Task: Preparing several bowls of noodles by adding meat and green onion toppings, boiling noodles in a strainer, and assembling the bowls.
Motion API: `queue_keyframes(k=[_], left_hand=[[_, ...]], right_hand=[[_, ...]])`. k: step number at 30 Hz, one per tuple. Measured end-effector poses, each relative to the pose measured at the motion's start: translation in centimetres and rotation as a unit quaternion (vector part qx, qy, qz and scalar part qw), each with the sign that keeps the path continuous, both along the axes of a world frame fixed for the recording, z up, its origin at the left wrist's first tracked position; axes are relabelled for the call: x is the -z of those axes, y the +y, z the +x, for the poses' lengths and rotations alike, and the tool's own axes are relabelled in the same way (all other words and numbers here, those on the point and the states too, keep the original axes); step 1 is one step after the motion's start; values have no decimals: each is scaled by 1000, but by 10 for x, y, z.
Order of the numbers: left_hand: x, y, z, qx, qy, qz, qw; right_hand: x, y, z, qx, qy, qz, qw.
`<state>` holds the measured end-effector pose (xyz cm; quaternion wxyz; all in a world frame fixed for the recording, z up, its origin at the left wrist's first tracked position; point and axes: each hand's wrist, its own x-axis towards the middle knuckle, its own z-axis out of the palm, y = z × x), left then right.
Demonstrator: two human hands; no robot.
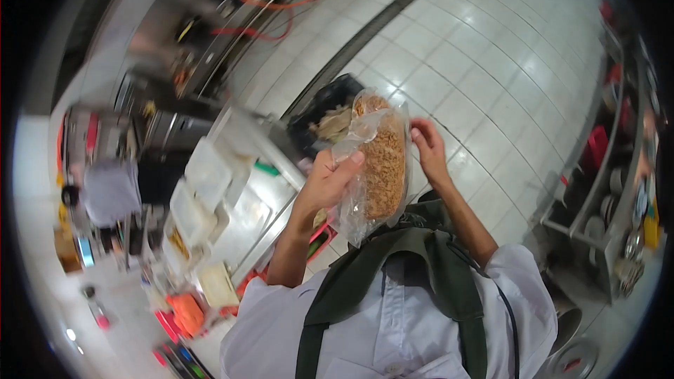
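A clear plastic bag of golden-brown crumbs (385, 173) hangs in front of my chest. My left hand (333, 176) grips the bag's left side, thumb lying over the plastic. Loose clear film trails down below that hand. On the other side, my right hand (429, 147) is at the bag's right edge with fingers curled; whether it pinches the plastic I cannot tell. Behind the bag stands a bin with a black liner (303, 129), holding some crumpled brownish material (333, 123).
A steel worktable (253, 221) with white plastic containers (202, 173) stands on my left. Another person (110, 192) is beyond it. A metal rack with dishes (595, 221) is on the right. A drain grate (363, 26) crosses the tiled floor (474, 63).
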<state>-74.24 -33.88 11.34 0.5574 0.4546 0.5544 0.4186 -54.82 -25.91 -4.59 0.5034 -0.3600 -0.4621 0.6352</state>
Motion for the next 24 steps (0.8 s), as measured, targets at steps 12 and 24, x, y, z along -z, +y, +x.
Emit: queue_keyframes(k=[12,24], left_hand=[[38,277,309,393,85,160,901],[27,493,600,598,-6,147,788]], right_hand=[[-148,130,309,132,-302,315,890],[-35,251,554,510,-60,41,857]])
